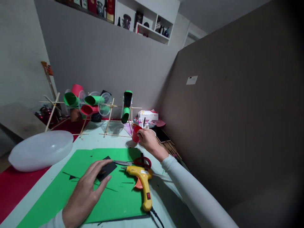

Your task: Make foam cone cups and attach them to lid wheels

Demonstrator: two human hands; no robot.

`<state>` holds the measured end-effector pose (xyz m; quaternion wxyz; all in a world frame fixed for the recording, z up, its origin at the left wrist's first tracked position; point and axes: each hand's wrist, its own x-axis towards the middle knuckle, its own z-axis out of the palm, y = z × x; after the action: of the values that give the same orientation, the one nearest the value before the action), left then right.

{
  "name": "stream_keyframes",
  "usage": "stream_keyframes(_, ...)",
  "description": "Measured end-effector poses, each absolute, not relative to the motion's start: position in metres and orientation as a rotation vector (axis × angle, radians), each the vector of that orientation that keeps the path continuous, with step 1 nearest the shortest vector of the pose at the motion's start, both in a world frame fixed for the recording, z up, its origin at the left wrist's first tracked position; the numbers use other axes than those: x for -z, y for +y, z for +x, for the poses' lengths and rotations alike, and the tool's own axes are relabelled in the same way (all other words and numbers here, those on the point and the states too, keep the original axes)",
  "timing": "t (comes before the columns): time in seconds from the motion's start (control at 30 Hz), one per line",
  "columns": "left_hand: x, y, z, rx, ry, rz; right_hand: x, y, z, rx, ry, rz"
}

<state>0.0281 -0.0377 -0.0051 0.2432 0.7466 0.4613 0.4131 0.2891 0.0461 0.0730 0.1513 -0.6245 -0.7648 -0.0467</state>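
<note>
My left hand (pixel 86 188) is over the green sheet (pixel 121 205), with thumb and fingers bent around a small black rectangular piece of card (pixel 109 169). The index fingertip and thumb sit at opposite edges of the card. Farther forward, my right hand (pixel 149 141) has its fingers closed at the side of a red cup (pixel 135 134). A white cup (pixel 153 131) is partly hidden behind that hand. Between my hands lie red-handled scissors (pixel 142 162) and a yellow hot glue gun (pixel 141 174) with an orange trigger.
Stick frames (pixel 110 117) at the back hold green tubes (pixel 93 100), red tubes (pixel 89 110) and clear discs. A black-and-green chute (pixel 127 106) stands beside them. A white balloon (pixel 42 148) rests at left. A dark tablet (pixel 161 134) and wooden sticks (pixel 172 147) line the right wall.
</note>
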Motion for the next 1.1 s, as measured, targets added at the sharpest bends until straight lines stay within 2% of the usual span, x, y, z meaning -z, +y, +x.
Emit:
stream_keyframes(0.33, 0.020, -0.032, 0.027, -1.147, 1.218, 2.112, -0.050, 0.064, 0.292, 0.276, -2.382, -1.983)
stream_keyframes(1.1, 0.007, -0.043, 0.038, -1.104, 1.100, 2.119, -0.074, 0.022, 0.322, 0.268, -2.155, -1.996)
